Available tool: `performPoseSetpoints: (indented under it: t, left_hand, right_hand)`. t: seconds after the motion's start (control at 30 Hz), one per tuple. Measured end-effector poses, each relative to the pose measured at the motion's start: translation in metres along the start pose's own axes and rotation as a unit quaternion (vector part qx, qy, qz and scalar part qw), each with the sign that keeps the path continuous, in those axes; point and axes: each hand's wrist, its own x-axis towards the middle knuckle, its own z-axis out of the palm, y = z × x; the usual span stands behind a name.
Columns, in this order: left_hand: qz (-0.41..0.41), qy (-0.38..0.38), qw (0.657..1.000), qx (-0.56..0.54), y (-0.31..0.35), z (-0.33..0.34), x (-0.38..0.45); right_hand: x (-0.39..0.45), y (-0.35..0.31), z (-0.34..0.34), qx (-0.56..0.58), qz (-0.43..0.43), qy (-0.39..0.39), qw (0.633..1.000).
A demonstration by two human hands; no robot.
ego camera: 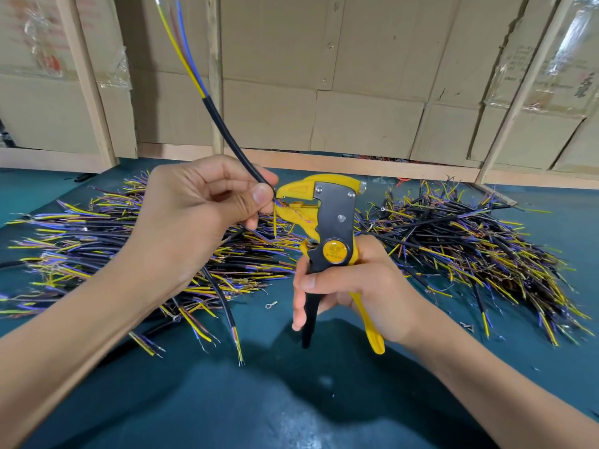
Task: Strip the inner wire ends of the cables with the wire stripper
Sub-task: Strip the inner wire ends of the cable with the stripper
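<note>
Left hand [197,202] thumb and forefinger pinch a black cable [227,131] just at the nose of the wire stripper [324,222], other fingers curled; cable's lower inner wires sit at the stripper's nose, a yellow one hanging below it; upper end rises up-left of the stripper, blue and yellow inner wires fanning out; right hand [353,286] wraps the stripper's handles below its head, fingers curled round them; cable piles lie left [97,247] and right [470,241] of the stripper on a teal table [291,400]; cardboard boxes [356,92] behind.

Bare green mat [324,400] is left open in front; passage is blocked by cable piles left [97,251] and right [470,247].
</note>
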Motion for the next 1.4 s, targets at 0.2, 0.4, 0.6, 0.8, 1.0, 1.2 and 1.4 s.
performPoseSetpoints:
  t: [0.2,0.4,0.6,0.8,1.0,1.2,1.4]
  left_hand:
    - [-0.047,0.034,0.998,-0.037,-0.001,0.007,-0.004]
    - [-0.128,0.062,0.986,-0.086,0.004,0.015,-0.006]
    - [-0.191,0.081,0.973,-0.105,0.008,0.019,-0.007]
    - [-0.163,0.062,0.98,-0.096,0.017,0.014,-0.003]
    - [-0.146,0.037,0.986,-0.07,0.019,0.015,-0.002]
    - [-0.106,0.023,0.993,-0.04,0.019,0.013,-0.001]
    - [-0.095,0.035,0.994,-0.03,0.017,0.011,-0.002]
  right_hand:
    - [0.0,0.001,0.001,-0.02,-0.003,0.038,0.999]
    - [0.001,0.004,0.003,-0.006,-0.007,0.066,0.998]
    - [0.001,0.008,0.007,0.011,-0.008,0.1,0.995]
    - [0.004,0.005,0.007,0.066,-0.018,0.032,0.997]
    - [0.004,0.006,0.005,0.099,-0.016,-0.033,0.994]
    - [0.004,0.007,0.005,0.108,-0.01,-0.053,0.993]
    - [0.006,0.008,0.006,0.112,0.004,-0.056,0.992]
